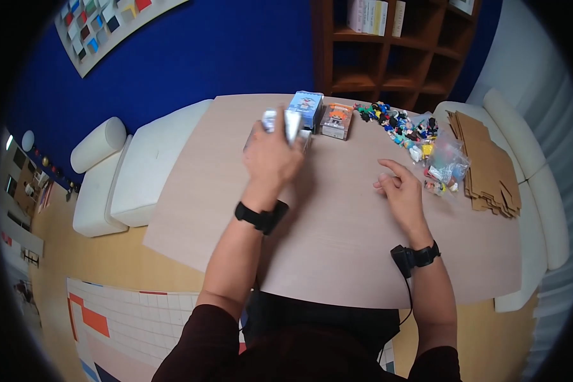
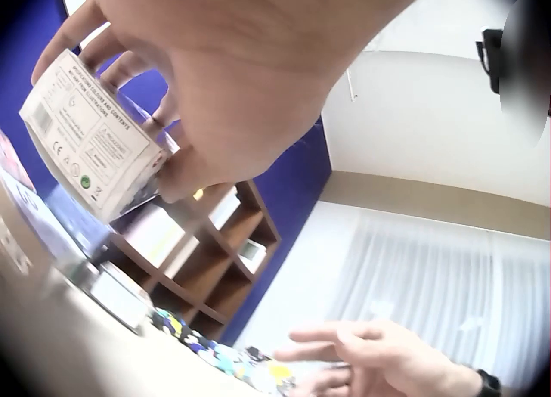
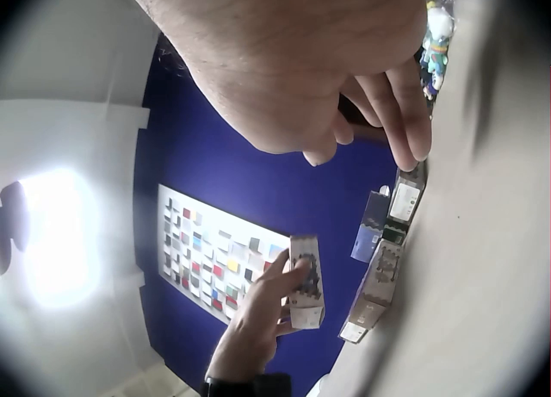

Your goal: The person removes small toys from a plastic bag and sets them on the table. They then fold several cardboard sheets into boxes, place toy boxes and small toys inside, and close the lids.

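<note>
My left hand (image 1: 272, 159) grips a small printed box (image 1: 292, 125) above the far part of the table. Small text covers the face of this box (image 2: 90, 134) in the left wrist view, and the fingers wrap its far side. Below and beside it, a blue box (image 1: 305, 107), an orange-fronted box (image 1: 337, 121) and another box (image 3: 376, 285), partly hidden by my hand in the head view, stand close together. Over the right half of the table hovers my right hand (image 1: 402, 194), fingers loosely bent, holding nothing.
Small colourful figures (image 1: 395, 124) lie in a heap at the back right of the table (image 1: 337, 254). Clear plastic bags (image 1: 449, 159) lie against them, beside flattened brown cardboard (image 1: 490, 165) on the right edge. White seats (image 1: 153, 165) flank the table.
</note>
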A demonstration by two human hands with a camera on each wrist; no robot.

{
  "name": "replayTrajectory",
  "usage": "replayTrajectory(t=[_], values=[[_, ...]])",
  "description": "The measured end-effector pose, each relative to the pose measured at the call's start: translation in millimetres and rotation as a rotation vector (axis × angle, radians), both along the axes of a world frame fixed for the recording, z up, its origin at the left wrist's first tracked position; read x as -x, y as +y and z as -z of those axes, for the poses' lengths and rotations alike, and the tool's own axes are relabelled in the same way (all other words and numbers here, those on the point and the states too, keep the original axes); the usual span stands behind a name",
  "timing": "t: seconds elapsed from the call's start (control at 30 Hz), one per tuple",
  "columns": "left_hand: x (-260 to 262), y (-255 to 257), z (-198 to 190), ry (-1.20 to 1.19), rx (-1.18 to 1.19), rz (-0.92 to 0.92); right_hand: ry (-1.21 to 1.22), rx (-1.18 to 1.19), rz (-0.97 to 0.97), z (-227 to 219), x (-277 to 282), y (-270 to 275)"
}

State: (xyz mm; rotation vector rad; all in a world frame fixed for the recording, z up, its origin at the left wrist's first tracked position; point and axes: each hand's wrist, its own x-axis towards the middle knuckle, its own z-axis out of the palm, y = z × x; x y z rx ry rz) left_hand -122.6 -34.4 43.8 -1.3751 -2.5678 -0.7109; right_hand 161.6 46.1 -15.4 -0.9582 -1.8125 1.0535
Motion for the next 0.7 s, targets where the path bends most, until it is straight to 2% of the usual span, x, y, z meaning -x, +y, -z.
replayTrajectory(t=[0.17, 0.4, 0.53, 0.63, 0.7], values=[[56, 8, 12, 0.023, 0.088, -0.096, -0.012, 0.05, -0.005, 6, 2, 3], [69, 24, 25, 0.027, 0.18, -0.04, -0.052, 0.064, 0.055, 15, -8, 17], [75, 33, 43, 0.12, 0.122, -0.02, -0.049, 0.107, 0.078, 14, -12, 19], [68, 43, 54, 0.377, -0.043, -0.007, -0.064, 0.081, 0.113, 13, -14, 22], [54, 55, 52, 0.245, -0.215, 0.233, -0.069, 0.071, 0.144, 15, -18, 27]])
